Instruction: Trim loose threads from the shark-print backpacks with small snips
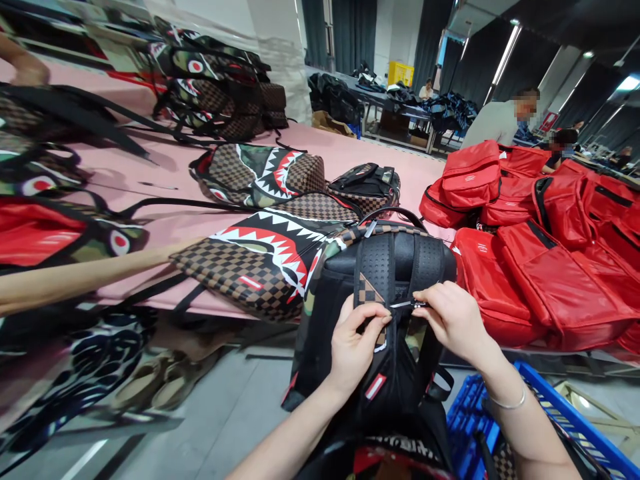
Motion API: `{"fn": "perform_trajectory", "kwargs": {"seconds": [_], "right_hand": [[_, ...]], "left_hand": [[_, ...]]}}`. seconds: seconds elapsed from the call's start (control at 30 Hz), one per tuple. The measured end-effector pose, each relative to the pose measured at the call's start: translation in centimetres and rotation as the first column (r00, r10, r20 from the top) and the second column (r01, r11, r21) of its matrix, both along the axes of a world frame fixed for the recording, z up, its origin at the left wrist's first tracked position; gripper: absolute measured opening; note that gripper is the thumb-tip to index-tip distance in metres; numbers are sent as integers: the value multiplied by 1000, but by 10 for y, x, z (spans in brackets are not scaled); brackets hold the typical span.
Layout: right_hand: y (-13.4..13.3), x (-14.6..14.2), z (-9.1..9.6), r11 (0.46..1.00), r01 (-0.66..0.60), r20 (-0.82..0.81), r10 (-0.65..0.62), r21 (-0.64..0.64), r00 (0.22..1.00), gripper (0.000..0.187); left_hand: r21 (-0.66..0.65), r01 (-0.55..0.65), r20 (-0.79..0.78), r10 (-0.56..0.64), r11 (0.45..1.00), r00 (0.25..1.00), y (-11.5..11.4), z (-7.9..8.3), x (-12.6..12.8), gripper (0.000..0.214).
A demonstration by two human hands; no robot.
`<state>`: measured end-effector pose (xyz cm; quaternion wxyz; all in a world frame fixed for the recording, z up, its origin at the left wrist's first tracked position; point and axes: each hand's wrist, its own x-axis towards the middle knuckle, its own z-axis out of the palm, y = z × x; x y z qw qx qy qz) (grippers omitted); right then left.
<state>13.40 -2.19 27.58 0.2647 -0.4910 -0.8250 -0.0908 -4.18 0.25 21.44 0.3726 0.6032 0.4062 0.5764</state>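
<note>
Closest, my left hand (355, 347) pinches a shoulder strap (373, 277) of the black backpack (340, 267) standing at the edge of the pink table (150, 167); my right hand (453, 320) is closed around a thin metal tool (406, 305) touching that strap. Red bags (550, 280) lie alongside.
</note>
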Motion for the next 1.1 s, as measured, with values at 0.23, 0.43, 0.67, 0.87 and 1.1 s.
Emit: {"fn": "perform_trajectory", "kwargs": {"seconds": [0.23,0.43,0.67,0.87,1.1], "right_hand": [[-1,-4,-5,996,38,3,-38,75,999,22],[-5,2,-5,998,21,-32,-20,53,999,22],[-10,-2,0,1000,3,49,-4,12,999,25],[-8,-2,-1,1000,-7,22,6,20,1000,23],[-6,-2,-15,986,-26,-555,-70,-162,829,15]], "left_hand": [[78,-18,-40,21,997,999,0,4,0,8],[55,-43,-43,45,998,998,0,3,1,10],[56,-39,-50,42,998,998,0,3,0,9],[-37,36,-12,-36,999,999,0,-3,0,12],[41,89,-4,-89,995,996,1,-9,-7,40]]}}
